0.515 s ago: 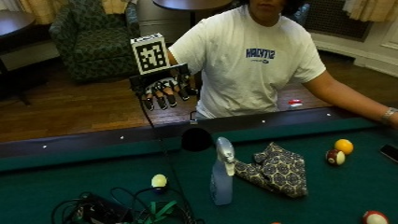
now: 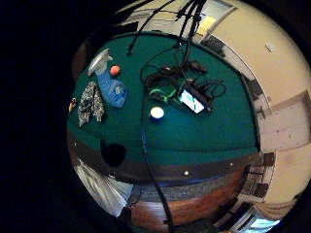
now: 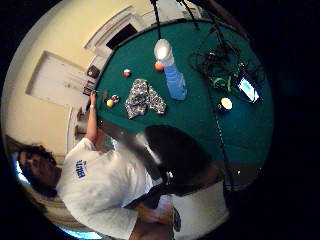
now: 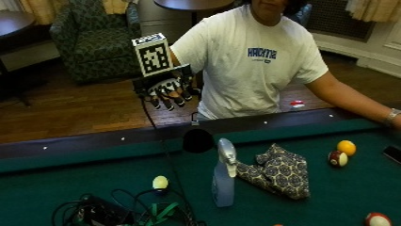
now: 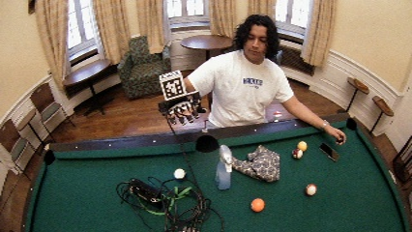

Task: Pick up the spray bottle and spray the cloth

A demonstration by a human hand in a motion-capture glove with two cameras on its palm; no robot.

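Gloved right hand (image 4: 168,92): held up in the air on the person's side of the table rail, fingers (image 4: 170,100) hanging down, relaxed and slightly apart, with nothing in them.

Spray bottle (image 4: 223,175): stands upright on the green felt, well beyond and below the fingertips, across the rail; its pale trigger head is at the top and nothing touches it.

Cloth (image 4: 279,170): a patterned, crumpled piece lying on the felt just beside the bottle, on the far side of it from the fingers; one corner looks to reach the bottle's base.

Bare left hand (image 5: 336,136): stretched out to the table edge, well apart from the gloved fingers, next to a dark phone (image 5: 329,151).

Other things: billiard balls (image 4: 342,153) past the cloth, a pale ball (image 4: 160,182) and a tangle of cables (image 4: 119,212) nearer the fingers' side of the bottle.

Progress: I'd say hardly begun. The bottle is not yet picked up, the cloth not yet sprayed. Left to do: reach over the rail, take the bottle, aim the nozzle at the cloth, squeeze the trigger.
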